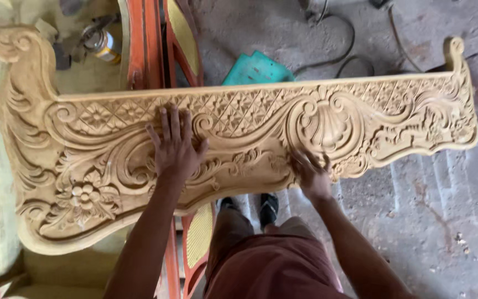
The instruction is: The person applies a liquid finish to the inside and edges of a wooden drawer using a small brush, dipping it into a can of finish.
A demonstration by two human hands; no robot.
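Observation:
A long pale wooden panel [394, 105], carved with scrolls, flowers, lattice and a central shell, lies across the view. My left hand [176, 145] rests flat on the carving left of centre, fingers spread. My right hand [312, 173] presses on the lower edge just below the shell motif, fingers curled onto the wood; I cannot tell whether it holds something small. My legs in dark red shorts and dark sandals [268, 207] show below the panel.
A red-framed chair with yellow woven cane [183, 33] stands under the panel at left. A teal object [255, 69] and black cables [344, 39] lie on the concrete floor behind. A metal can [102, 44] sits at the upper left.

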